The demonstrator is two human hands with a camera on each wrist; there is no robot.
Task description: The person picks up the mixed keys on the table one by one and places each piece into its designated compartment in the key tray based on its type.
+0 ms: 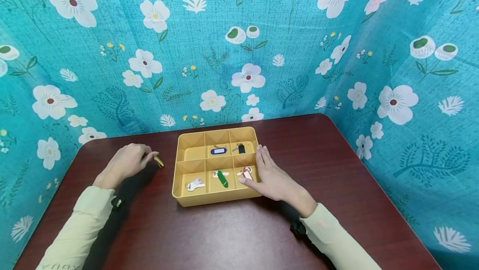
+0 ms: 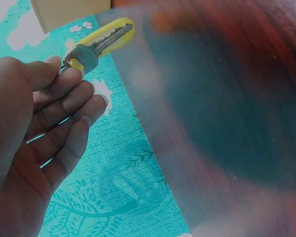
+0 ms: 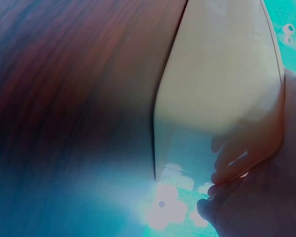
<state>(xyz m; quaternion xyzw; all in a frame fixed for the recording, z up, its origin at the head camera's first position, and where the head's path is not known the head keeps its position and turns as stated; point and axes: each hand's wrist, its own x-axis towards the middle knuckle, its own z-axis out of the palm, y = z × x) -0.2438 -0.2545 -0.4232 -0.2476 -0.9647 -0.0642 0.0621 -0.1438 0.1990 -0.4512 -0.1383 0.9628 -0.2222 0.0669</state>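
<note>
Left of the box, my left hand pinches a key with a yellow tag between thumb and index finger, above the table. In the left wrist view its other fingers are loosely bent. My right hand rests against the right wall of the yellow divided box, fingers straight, the thumb over the front right compartment. Keys lie in the box: one with a blue tag, one with a black tag, one with a pale tag, one with a green tag and one with a red-edged tag.
The box stands on a dark red-brown table, near its back edge. A turquoise flowered cloth hangs behind the table and along its sides. Low dividers split the box into several compartments.
</note>
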